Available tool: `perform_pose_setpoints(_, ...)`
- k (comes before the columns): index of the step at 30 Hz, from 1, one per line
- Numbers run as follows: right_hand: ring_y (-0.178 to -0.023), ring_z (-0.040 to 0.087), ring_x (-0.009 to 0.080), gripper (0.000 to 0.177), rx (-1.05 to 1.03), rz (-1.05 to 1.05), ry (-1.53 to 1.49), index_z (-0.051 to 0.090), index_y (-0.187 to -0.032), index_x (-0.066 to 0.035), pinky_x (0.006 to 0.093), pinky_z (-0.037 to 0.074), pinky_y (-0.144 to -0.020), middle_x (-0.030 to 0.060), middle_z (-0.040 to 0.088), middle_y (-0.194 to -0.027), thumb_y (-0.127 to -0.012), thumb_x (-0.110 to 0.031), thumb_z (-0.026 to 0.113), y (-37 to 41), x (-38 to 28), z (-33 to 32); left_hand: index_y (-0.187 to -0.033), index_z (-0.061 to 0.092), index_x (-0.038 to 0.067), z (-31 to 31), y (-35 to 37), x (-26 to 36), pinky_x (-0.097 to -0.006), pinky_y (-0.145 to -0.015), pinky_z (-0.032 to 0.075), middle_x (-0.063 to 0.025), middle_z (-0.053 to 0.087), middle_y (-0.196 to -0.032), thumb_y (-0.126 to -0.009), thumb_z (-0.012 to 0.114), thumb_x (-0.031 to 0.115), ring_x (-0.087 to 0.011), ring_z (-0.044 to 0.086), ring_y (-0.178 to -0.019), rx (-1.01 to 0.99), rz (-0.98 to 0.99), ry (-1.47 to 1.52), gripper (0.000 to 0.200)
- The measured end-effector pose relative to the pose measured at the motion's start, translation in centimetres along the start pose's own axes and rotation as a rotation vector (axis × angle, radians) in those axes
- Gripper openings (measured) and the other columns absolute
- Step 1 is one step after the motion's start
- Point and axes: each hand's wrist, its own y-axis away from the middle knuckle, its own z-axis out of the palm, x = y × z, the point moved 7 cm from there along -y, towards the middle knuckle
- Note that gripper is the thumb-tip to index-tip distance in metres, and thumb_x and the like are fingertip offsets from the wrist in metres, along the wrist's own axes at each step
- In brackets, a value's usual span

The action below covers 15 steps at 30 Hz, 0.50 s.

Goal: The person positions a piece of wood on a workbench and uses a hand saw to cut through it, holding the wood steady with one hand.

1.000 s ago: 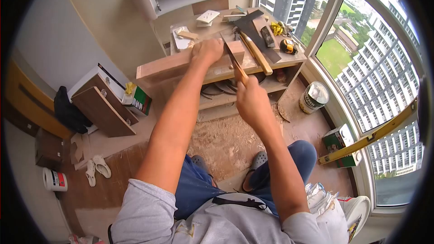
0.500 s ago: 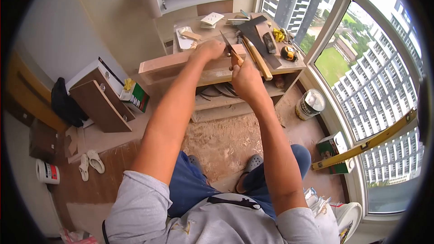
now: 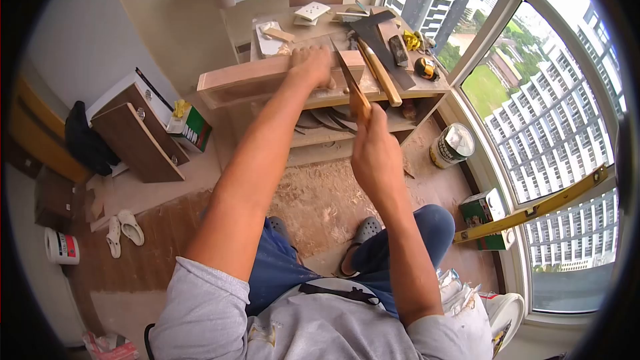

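My right hand (image 3: 375,150) is closed round the wooden handle of a handsaw (image 3: 348,75), whose narrow blade points up and away from me. The blade lies across the right part of a long pale wooden piece (image 3: 247,79) at the front of the low workbench (image 3: 430,97). My left hand (image 3: 312,65) grips the top of this wooden piece, just left of the blade, with its fingers curled over it. To the right of the saw rests a tool with a pale wooden handle (image 3: 385,83).
On the bench lie a large dark tapered blade (image 3: 379,43), a tape measure (image 3: 427,69) and a white socket plate (image 3: 312,11). A paint bucket (image 3: 453,145) and a yellow spirit level (image 3: 533,211) stand by the window. Wood shavings (image 3: 327,193) cover the floor. Leaning cabinet panels (image 3: 137,137) are at left.
My right hand has drawn the saw back toward me, so more of the blade shows. My left hand stays on the wooden piece. The view has shifted slightly.
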Motion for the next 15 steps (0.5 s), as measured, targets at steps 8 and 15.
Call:
perform_pose_setpoints(8, -0.083, 0.068, 0.0554, 0.025, -0.003, -0.025, -0.009, 0.046, -0.124, -0.001, 0.0630, 0.052, -0.071, 0.0360, 0.069, -0.089, -0.106, -0.017, 0.051, -4.2, 1.9, 3.2, -0.133, 0.057, 0.004, -0.2, 0.7, 0.1, -0.0480, -0.114, 0.046, -0.0180, 0.065, -0.138, -0.071, 0.095, 0.037, -0.0361, 0.059, -0.135, -0.047, 0.013, 0.060, 0.081)
perform_pose_setpoints(15, -0.083, 0.067, 0.0570, 0.023, 0.029, -0.062, -0.006, 0.044, -0.120, -0.002, 0.0649, 0.051, -0.075, 0.0352, 0.069, -0.085, -0.106, -0.019, 0.051, -6.2, 1.3, 3.1, -0.139, 0.055, 0.007, 0.4, -0.5, -0.2, -0.0511, -0.114, 0.044, -0.0161, 0.062, -0.145, -0.066, 0.099, 0.036, -0.0340, 0.057, -0.139, -0.053, -0.018, -0.044, 0.090)
